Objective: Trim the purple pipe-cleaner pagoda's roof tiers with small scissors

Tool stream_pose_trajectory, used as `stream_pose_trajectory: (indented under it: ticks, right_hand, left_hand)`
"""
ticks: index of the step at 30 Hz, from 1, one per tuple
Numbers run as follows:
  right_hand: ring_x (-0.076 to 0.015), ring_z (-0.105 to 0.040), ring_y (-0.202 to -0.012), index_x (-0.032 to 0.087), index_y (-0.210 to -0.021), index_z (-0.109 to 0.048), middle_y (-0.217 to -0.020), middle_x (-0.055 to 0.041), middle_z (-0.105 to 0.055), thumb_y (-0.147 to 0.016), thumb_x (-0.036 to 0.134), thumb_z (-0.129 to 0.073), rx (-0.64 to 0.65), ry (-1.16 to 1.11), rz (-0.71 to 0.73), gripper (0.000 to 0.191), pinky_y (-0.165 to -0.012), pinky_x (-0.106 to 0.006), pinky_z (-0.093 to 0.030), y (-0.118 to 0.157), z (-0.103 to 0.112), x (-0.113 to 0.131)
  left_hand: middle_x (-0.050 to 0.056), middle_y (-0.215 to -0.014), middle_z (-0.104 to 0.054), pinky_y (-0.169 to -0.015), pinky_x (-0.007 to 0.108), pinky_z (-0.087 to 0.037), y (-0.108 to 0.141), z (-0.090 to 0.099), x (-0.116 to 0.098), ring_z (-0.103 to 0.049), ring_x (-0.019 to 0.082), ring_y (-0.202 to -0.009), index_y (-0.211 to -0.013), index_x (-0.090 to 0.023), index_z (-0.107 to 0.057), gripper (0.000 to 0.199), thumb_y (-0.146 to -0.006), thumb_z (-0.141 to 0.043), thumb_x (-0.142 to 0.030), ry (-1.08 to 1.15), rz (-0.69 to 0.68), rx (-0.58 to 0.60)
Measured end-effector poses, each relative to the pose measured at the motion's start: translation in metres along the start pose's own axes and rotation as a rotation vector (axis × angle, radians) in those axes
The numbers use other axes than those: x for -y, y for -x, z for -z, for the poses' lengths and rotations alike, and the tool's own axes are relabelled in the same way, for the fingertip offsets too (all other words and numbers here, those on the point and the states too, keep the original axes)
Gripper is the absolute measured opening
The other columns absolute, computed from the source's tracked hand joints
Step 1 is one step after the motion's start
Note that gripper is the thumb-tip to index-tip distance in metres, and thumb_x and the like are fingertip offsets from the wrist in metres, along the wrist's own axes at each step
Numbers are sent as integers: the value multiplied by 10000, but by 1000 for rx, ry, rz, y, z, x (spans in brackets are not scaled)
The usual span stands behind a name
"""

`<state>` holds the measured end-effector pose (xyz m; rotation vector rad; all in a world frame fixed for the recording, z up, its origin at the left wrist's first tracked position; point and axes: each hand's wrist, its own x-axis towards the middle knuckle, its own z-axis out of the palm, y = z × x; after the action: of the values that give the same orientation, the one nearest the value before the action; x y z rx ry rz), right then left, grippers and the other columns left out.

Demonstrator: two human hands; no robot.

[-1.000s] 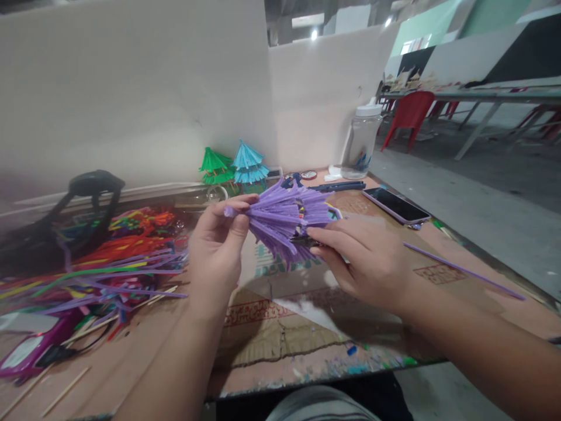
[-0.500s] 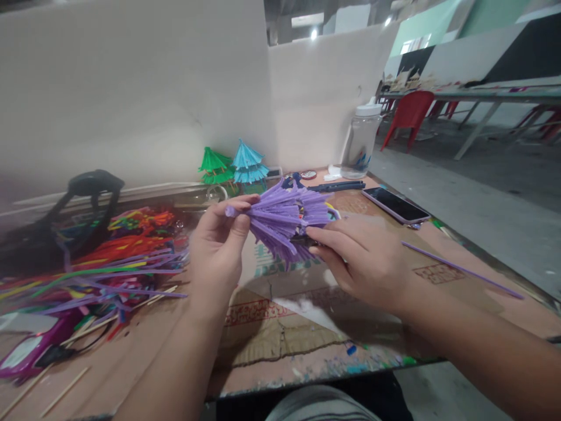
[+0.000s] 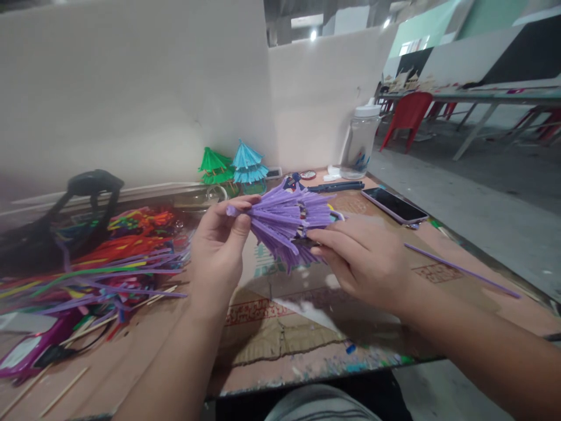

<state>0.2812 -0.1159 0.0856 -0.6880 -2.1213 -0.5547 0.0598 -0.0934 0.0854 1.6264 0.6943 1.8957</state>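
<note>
A purple two-tiered pipe-cleaner pagoda (image 3: 280, 217) lies sideways in the air above the cardboard, its tip pointing left. My left hand (image 3: 221, 234) pinches it near the tip between thumb and fingers. At the gap between the two tiers, my right hand (image 3: 363, 254) has thumb and forefinger closed on the edge of the purple pagoda. Part of its underside is hidden behind the right fingers. Two similar pieces, one green (image 3: 216, 166) and one light blue (image 3: 249, 166), stand upright against the white board.
Loose pipe cleaners (image 3: 144, 245) are heaped on the left beside a black strap (image 3: 96, 182). A phone (image 3: 394, 206), a clear bottle (image 3: 362, 143) and a single purple pipe cleaner (image 3: 462, 270) lie or stand right. Torn cardboard (image 3: 263, 345) covers the table's front.
Almost nothing differs. Both hands keep their hold on the purple pagoda, which has shifted very slightly.
</note>
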Motion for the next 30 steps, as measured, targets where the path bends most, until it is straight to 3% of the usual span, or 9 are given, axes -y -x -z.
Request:
stream_pose_trajectory:
  ticks: [6, 12, 21, 30]
  right_hand:
    - [-199, -672, -858, 162, -1101, -618, -946, -75, -725, -967, 225, -556, 10, -104, -111, 161, -740, -330, -511, 2, 0, 2]
    - [-145, -653, -752, 174, -1062, -636, -927, -43, -726, -976, 243, -548, 31, -284, -279, 141, -621, -260, -480, 0, -3, 4]
    - [-121, -604, -636, 182, -1045, -658, -863, -33, -715, -960, 242, -569, 35, -356, -311, 138, -575, -245, -461, -3, -2, 7]
    - [-129, -625, -667, 176, -1037, -666, -867, -35, -718, -953, 244, -577, 37, -357, -319, 139, -576, -248, -465, -3, -3, 5]
  left_hand:
    - [36, -1097, -728, -1061, 403, -501, 0, -2, -3, -681, 198, -1120, -967, -237, -677, 42, -925, -673, -240, -127, -111, -75]
    - [36, -1106, -718, -1087, 423, -476, 7, -9, -15, -668, 201, -1120, -976, -226, -685, 110, -928, -645, -136, -220, -290, -131]
    - [21, -1120, -712, -1099, 453, -478, 12, -15, -20, -664, 213, -1138, -962, -255, -670, 99, -932, -639, -165, -263, -284, -128]
    - [21, -1116, -719, -1096, 461, -479, 12, -15, -20, -668, 212, -1133, -962, -250, -676, 132, -927, -630, -131, -255, -289, -138]
